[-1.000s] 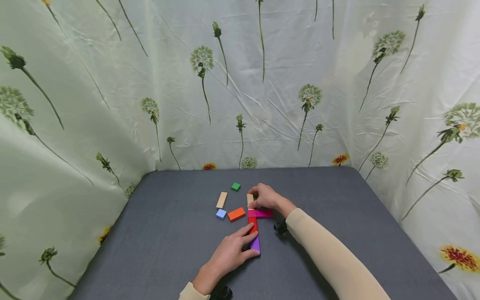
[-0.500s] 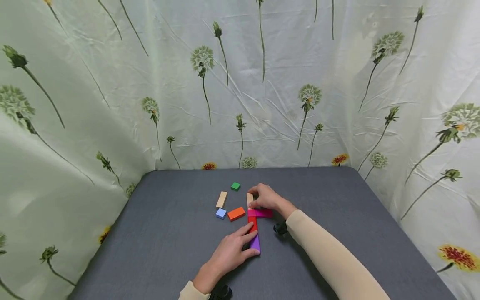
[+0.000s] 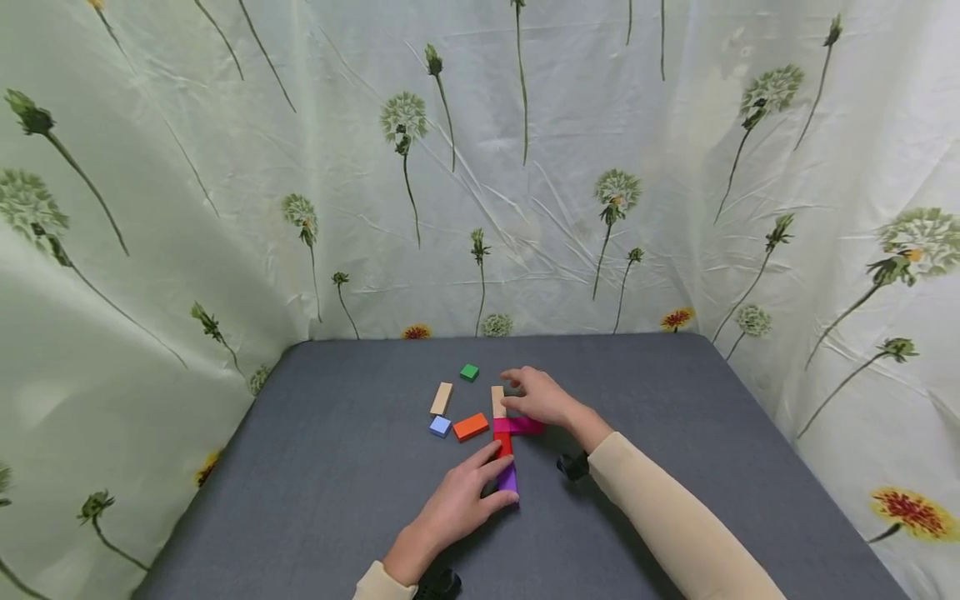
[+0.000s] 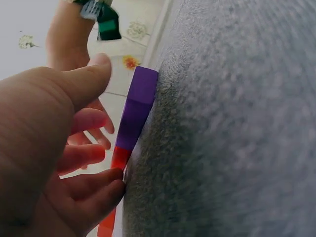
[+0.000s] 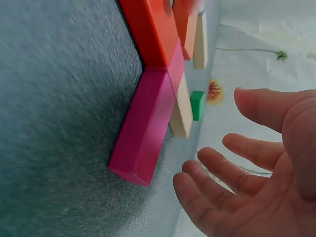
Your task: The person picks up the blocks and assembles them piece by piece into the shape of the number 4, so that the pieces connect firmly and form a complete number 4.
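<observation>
A row of blocks lies end to end on the grey table: a purple block [image 3: 507,477] nearest, a red block [image 3: 504,443] beyond it, and a plain wooden block [image 3: 498,401] at the far end. Between the red and wooden ones, a magenta block [image 5: 143,121] lies crosswise and juts to the right. My left hand [image 3: 467,498] has its fingers relaxed over the red and purple blocks; in the left wrist view its thumb stands apart from the purple block. Spread and holding nothing, my right hand [image 3: 546,398] hovers just right of the wooden block.
Left of the row lie an orange block [image 3: 471,427], a small light-blue block [image 3: 440,426] and a second plain wooden block [image 3: 442,398]. A small green block [image 3: 469,372] sits farther back. A flowered curtain [image 3: 480,192] hangs behind the table.
My right hand has let go of the far wooden block and drawn slightly to the right, its fingers spreading. The left hand has eased its touch on the red and purple blocks.
</observation>
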`<state>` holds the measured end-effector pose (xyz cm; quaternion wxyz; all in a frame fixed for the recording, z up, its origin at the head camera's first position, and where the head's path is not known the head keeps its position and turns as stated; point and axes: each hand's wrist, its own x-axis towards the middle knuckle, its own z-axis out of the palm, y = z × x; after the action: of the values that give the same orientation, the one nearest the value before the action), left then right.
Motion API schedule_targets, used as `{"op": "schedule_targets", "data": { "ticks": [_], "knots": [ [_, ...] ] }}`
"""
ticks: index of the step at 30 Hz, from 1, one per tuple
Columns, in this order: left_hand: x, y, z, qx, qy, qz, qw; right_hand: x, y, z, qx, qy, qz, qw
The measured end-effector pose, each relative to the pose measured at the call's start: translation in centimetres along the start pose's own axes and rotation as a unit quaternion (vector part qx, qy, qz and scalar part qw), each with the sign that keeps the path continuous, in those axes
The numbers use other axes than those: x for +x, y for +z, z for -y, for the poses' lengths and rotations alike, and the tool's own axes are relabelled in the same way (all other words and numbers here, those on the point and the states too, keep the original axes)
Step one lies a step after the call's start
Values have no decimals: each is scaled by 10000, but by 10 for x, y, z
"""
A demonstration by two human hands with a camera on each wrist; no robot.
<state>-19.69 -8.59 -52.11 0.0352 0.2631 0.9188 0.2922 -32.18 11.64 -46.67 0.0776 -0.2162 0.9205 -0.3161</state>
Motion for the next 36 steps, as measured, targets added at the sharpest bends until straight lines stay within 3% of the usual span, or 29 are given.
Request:
{"op": "schedule_targets", "data": {
  "ticks": [5,12,18,24,29,36],
  "knots": [
    [0,-5,0,-125,165,-445,9988,-25,4,2,-305,-179,-257,9990],
    [3,-12,-1,288,234,-877,9955,-52,18,4,-1078,-382,-594,9917],
    [10,-23,-1,658,400,-1249,9892,-65,29,5,-1591,-452,-663,9840],
    [21,-31,9,948,495,-1694,9797,-70,37,6,-2061,-310,-650,9759],
    [28,-37,19,839,299,-1768,9802,-72,40,9,-2334,-271,-653,9698],
    [40,-40,31,835,-113,-1572,9840,-72,43,8,-2654,-327,-687,9611]
  ]
}}
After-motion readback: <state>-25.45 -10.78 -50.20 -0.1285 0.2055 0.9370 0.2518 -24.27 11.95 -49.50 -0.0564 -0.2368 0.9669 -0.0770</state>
